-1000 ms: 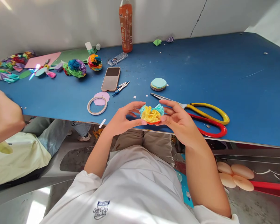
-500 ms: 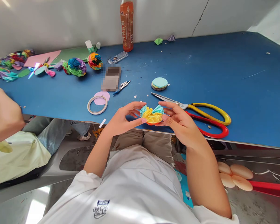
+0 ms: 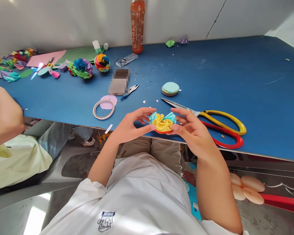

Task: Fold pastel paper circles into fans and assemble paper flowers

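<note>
Between both hands, at the table's near edge, is a ruffled paper flower ball (image 3: 163, 122) in yellow, light blue and orange-red. My left hand (image 3: 134, 126) grips its left side, thumb in front and fingers behind. On the other side my right hand (image 3: 189, 127) holds it with thumb and fingertips. Just beyond my right hand lie big scissors (image 3: 198, 113) with one yellow and one red handle, blades slightly parted. A stack of round paper pieces (image 3: 170, 88), light blue on top, sits past the scissor tips. The underside of the ball is hidden.
Left of my hands, a tape roll (image 3: 103, 110) overlaps a lilac paper circle (image 3: 112, 101). Beyond are a compass (image 3: 129, 92), a blurred-out rectangular object (image 3: 119, 81), finished paper balls (image 3: 80, 68), a glue stick (image 3: 97, 47) and a bottle (image 3: 137, 27). A co-worker's arm (image 3: 7, 114) is at left.
The view has shifted slightly, so things on the table appear a little further right. Both hands still hold the paper flower ball in nearly the same grip.
</note>
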The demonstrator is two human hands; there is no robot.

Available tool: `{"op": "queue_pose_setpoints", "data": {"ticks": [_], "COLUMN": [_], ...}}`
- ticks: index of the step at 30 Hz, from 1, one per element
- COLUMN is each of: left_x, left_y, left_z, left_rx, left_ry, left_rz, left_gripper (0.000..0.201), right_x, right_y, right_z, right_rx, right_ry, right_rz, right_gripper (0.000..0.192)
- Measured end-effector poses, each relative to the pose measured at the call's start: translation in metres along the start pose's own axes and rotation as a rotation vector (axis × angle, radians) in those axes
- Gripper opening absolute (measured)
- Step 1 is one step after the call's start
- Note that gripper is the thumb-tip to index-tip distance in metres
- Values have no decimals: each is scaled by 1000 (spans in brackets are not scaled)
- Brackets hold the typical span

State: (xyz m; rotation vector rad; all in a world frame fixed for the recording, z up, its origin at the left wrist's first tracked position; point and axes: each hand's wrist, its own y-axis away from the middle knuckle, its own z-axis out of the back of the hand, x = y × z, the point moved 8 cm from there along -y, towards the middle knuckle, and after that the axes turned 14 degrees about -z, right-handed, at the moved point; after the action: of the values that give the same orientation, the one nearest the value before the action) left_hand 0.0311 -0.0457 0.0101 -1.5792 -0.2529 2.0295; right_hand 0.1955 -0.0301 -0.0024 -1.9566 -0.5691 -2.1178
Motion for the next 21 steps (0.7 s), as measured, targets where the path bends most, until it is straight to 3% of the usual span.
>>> {"op": "queue_pose_setpoints", "data": {"ticks": [21], "left_x": [-1], "left_y": [-1], "left_z": [1], "left_rx": [6], "left_ry": [-74], "left_rz": [-20], "left_gripper": [44], "right_x": [-1], "right_y": [5], "right_z": [-3], "right_rx": [16], "right_ry": [12], "right_rz": [-5], "right_gripper": [44]}}
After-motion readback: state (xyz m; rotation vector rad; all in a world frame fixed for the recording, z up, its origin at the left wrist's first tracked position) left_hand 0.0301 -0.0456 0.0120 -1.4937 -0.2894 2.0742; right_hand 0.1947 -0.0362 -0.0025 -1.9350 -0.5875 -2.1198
